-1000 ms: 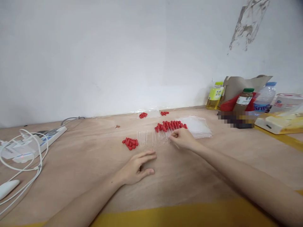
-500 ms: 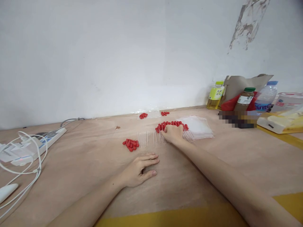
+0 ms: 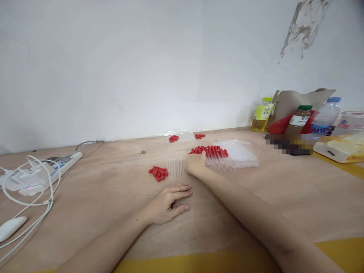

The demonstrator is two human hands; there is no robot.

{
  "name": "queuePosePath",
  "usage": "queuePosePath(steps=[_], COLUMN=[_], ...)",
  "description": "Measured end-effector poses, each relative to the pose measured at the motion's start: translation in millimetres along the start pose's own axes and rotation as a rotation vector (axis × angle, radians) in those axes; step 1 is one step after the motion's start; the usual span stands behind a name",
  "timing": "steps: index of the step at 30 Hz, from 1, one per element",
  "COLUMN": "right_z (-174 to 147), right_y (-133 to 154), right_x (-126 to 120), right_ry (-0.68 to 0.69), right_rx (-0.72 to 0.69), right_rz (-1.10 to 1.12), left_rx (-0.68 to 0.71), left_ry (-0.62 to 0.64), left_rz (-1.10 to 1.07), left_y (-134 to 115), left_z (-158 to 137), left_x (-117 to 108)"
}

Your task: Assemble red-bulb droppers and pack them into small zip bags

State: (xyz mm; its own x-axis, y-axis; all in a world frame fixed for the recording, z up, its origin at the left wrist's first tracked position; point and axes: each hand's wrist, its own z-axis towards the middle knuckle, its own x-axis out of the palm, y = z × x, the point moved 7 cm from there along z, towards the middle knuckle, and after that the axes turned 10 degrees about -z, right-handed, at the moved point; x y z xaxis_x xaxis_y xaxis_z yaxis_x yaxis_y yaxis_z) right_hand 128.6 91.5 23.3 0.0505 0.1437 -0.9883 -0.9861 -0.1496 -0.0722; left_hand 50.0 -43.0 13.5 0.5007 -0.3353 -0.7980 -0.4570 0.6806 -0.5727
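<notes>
right hand (image 3: 195, 162): shifted left since the earlier frames, now at the row's left end, fingers curled, cannot tell if holding | left hand (image 3: 170, 204): unmoved, empty, thumb spread | red-tipped sticks (image 3: 218, 158): on worktop (image 3: 113, 185), more uncovered, red ends wallward, shafts slanting nearer and rightward | plain sticks (image 3: 175, 167): left of right hand, long axes running wallward

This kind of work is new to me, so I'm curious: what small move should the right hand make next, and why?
Perhaps the right hand should lift straight up before moving sideways. It overlaps the left end of the row of red-ended sticks, with thin pale sticks close by on its left, so sliding might disturb either group. Whether it holds anything is hidden.
</notes>
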Motion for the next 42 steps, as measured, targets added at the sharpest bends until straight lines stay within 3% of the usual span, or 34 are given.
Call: queuePosePath(steps=[5, 9, 11, 15, 17, 22, 32, 39, 42], right_z=[-3.7, -25.7, -43.6, -83.3, -96.8, -105.5, -105.1, -103.5, -102.1], right_y=[-0.7, -22.8, -34.3, -56.8, -67.3, -78.4, -73.2, -72.8, -75.3], right_x=[-8.4, -28.1, -35.9, -31.3, -21.6, -3.2, 0.0, 0.7, -0.1], right_ry=[0.020, -0.110, -0.232, -0.448, -0.523, -0.566, -0.546, -0.538, -0.539], right_rx=[0.009, -0.026, -0.141, -0.402, -0.445, -0.419, -0.456, -0.462, -0.431], right_rz=[0.017, 0.063, 0.133, 0.257, 0.252, 0.276, 0.249, 0.295, 0.344], left_rx=[0.016, 0.019, 0.009, -0.054, -0.084, -0.081, -0.048, 0.095, 0.181], left_ry=[-0.015, -0.051, -0.169, -0.543, -0.617, -0.518, -0.465, -0.588, -0.543], left_rz=[-0.011, 0.003, 0.062, 0.349, 0.465, 0.556, 0.632, 0.424, 0.239], left_y=[-1.9, -2.0, 2.1, 19.1, 29.1, 46.3, 52.2, 36.6, 20.5], left_z=[-0.5, -0.2, 0.0, -6.5, -9.0, -5.7, 2.6, -3.3, -5.9], left_x=[-0.1, -0.9, -12.3, -54.6, -68.5, -69.3, -60.7, -62.1, -54.0])
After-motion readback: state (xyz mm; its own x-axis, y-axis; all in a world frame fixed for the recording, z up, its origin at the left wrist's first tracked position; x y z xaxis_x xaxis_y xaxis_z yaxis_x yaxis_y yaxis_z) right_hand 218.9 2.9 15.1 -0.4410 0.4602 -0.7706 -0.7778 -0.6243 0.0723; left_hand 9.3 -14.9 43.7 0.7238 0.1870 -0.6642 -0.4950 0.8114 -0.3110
